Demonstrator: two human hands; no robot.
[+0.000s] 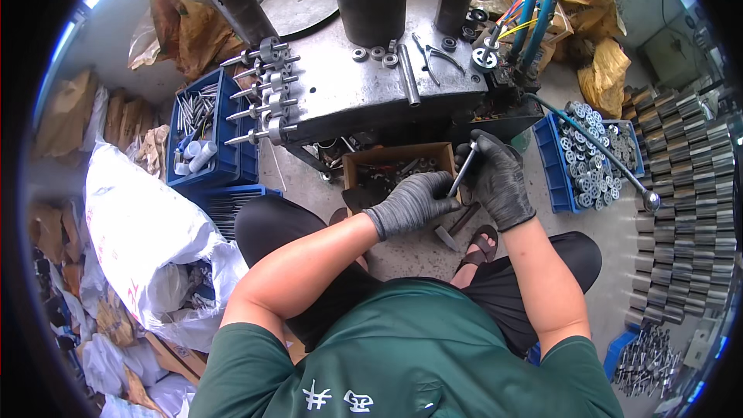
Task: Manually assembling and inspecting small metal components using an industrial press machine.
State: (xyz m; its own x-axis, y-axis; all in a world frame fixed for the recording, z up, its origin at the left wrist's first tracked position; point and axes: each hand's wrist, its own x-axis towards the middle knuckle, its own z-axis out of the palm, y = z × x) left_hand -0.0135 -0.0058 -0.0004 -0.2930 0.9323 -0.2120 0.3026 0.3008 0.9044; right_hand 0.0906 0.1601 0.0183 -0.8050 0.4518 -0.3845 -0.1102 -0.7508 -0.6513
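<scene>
Both my hands wear dark grey gloves and are raised in front of a heavy metal press table (pixel 340 101). A slim steel shaft (pixel 464 167) slants between them. My left hand (pixel 414 203) pinches its lower end between thumb and fingers. Around its upper end the fingers of my right hand (pixel 501 186) are curled. Below the hands stands an open cardboard box (pixel 398 156) with small dark metal parts inside. A hammer (pixel 457 228) lies on the floor under them.
On the table are pliers (pixel 437 58), a steel tube (pixel 408 76), several bearings (pixel 378 53) and a row of shafts with round parts (pixel 267 101). Blue crates (pixel 559 166) flank me. Metal cylinders (pixel 685 209) are stacked right; a white sack (pixel 147 224) bulges left.
</scene>
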